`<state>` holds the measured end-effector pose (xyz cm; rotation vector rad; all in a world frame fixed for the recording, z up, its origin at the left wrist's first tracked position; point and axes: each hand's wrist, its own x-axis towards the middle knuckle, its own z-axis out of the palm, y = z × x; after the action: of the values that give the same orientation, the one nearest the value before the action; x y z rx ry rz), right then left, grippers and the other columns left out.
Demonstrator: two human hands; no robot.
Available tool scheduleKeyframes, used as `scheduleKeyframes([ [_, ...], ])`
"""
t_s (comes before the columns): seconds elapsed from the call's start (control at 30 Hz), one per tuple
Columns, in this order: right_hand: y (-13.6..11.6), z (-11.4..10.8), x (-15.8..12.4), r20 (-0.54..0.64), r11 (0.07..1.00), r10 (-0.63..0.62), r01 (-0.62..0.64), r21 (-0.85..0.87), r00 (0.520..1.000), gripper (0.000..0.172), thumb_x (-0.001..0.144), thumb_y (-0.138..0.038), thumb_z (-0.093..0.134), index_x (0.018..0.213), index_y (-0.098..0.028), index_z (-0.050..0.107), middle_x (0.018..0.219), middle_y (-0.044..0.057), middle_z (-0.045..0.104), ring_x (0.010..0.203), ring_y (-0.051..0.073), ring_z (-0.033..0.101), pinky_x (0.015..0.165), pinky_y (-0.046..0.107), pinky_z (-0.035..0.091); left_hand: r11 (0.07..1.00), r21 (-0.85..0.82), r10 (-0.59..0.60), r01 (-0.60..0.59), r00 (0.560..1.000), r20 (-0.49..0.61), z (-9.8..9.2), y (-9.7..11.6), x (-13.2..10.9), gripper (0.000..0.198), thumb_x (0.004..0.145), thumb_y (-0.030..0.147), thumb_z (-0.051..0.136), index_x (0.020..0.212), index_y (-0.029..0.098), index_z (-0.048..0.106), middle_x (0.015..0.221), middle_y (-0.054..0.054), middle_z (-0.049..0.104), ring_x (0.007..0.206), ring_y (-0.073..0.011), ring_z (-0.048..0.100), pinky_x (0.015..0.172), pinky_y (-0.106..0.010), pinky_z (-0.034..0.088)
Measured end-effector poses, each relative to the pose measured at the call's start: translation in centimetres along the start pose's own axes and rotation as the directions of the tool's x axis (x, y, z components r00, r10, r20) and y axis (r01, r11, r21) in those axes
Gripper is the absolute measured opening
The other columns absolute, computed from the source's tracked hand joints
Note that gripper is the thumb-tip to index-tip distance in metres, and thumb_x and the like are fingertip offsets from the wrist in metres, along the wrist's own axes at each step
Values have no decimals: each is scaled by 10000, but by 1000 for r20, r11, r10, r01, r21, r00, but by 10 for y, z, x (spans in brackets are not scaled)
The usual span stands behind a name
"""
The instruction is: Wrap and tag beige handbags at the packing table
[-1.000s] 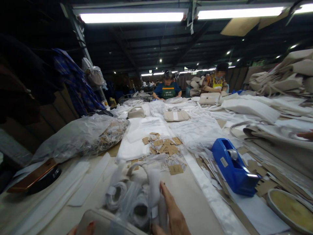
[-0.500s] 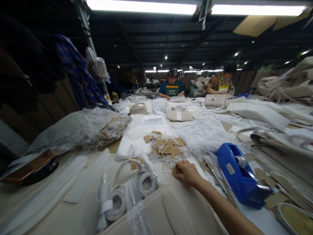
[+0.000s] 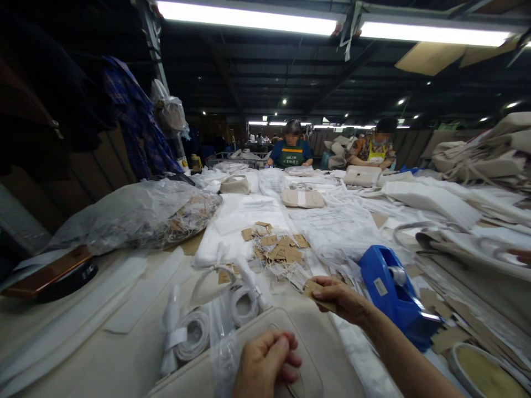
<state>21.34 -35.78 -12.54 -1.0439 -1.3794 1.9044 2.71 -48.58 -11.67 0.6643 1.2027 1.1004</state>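
Note:
Between the thumb and fingers of my right hand (image 3: pixel 342 301) is a brown cardboard hang tag (image 3: pixel 317 294), held just above the front of the table. My left hand (image 3: pixel 267 362) is over a beige handbag (image 3: pixel 249 337), its fingers loosely curled and nothing visible in them; whether it touches the bag I cannot tell. Clear plastic wraps part of the bag, and rolled white straps (image 3: pixel 194 334) lie against its far side. Just beyond my right hand is a heap of brown hang tags (image 3: pixel 284 249) with pale strings.
A blue tape dispenser (image 3: pixel 394 293) stands right of my right forearm, with a round tub (image 3: pixel 487 370) nearer me. At left lie a large plastic bag of tags (image 3: pixel 136 213) and white foam strips (image 3: pixel 95 304). Two co-workers sit across the table, one in a green apron (image 3: pixel 291 155).
My right hand has lifted and turned, bringing the hang tag off the table's surface. My left hand has come into view from below, over the handbag.

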Motion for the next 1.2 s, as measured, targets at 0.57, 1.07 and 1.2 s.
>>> scheduleKeyframes([
  [0.57,30,24,-93,66,996,7,-13,84,998,289,588,-314,732,804,-133,665,666,-4,576,580,87,457,542,199,282,859,-458,-219,228,973,74,71,27,63,66,785,54,518,761,93,565,656,-75,644,560,-133,625,598,-234,478],
  [1.07,25,22,-82,-470,908,-412,307,-286,781,395,767,-517,604,1036,-229,637,1026,66,609,955,237,533,838,361,402,963,-268,99,-45,976,193,68,40,38,136,733,128,624,867,124,647,953,-106,676,809,-219,657,523,-261,512],
  [1.2,6,36,-81,-456,916,-397,313,-250,797,410,688,-501,669,973,-206,660,967,64,604,933,247,528,784,355,410,954,-287,144,-86,972,186,71,35,33,180,679,177,689,853,143,657,1021,-100,644,962,-247,605,554,-273,527],
])
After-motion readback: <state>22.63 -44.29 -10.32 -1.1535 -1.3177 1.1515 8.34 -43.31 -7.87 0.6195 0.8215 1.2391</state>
